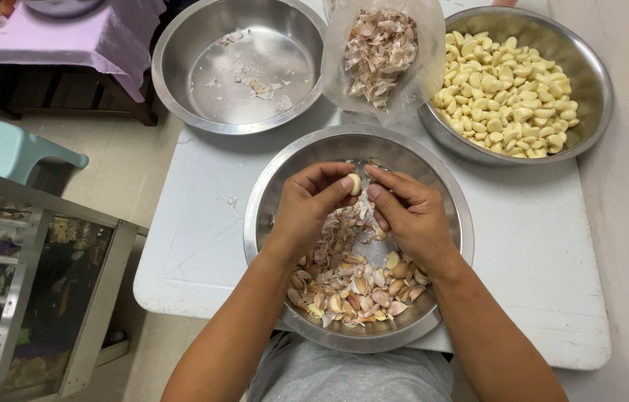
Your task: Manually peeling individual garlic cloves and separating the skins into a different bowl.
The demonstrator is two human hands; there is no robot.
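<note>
Garlic, one small pale clove (354, 184), sat pinched between the fingertips of the left hand (313, 202), with the right hand (411, 212) closed in against it from the other side, thumb tip touching the clove. Both hands hovered over the near round steel bowl (270, 186), and directly below the wrists lay a heap of unpeeled cloves and papery pinkish skins (355, 286). Beyond the right hand stood a wide steel bowl (589, 112) filled with peeled yellow-white cloves (508, 93); beyond the left hand stood a nearly empty steel bowl (180, 45) with a few skin scraps. Between those two, just past the fingertips, slumped a clear plastic bag of dry garlic skins (380, 52). All rested on a white bench (545, 246). As a judgement, the clove looked slippery and lightly held, so a hard push from the right thumb could pop it free into the skins below, where it would be hard to find. The bag's sagging mouth could also spill skins into the peeled cloves.
</note>
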